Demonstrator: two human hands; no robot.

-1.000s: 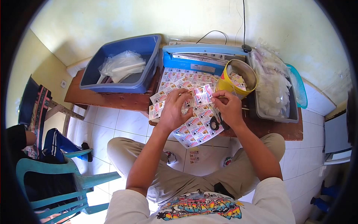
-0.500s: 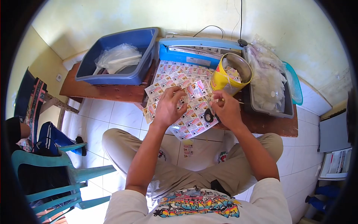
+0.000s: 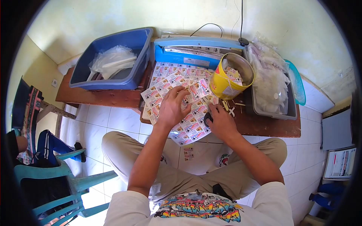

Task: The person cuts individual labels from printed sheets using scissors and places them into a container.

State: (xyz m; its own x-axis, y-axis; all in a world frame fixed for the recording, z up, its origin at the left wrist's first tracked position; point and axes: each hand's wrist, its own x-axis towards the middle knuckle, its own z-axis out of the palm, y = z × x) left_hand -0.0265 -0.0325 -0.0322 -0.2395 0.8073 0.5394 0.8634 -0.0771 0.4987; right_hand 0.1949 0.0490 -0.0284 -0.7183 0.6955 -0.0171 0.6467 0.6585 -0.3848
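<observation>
Several printed sheets (image 3: 188, 130) overlap on the bench (image 3: 262, 127), in front of the yellow bucket (image 3: 225, 85). Left hand (image 3: 172, 108): fingers bent at a smaller printed piece (image 3: 201, 89) on top, thumb apart from them; grip cannot be told. Right hand (image 3: 223, 122): fingers curled beside a black looped handle (image 3: 207, 119); whether it is grasped cannot be told.

A blue tub (image 3: 105, 83) with clear plastic bags (image 3: 113, 62) inside stands on the brown wooden bench (image 3: 100, 98), beside a long blue machine (image 3: 167, 56) near the pale wall (image 3: 181, 15). Towards the right end, a grey tray (image 3: 275, 115) heaped with more bags (image 3: 269, 90) sits next to a green basket (image 3: 300, 90). At lower left, a green chair (image 3: 45, 171) stands near another person's leg (image 3: 48, 145) in striped blue trousers.
</observation>
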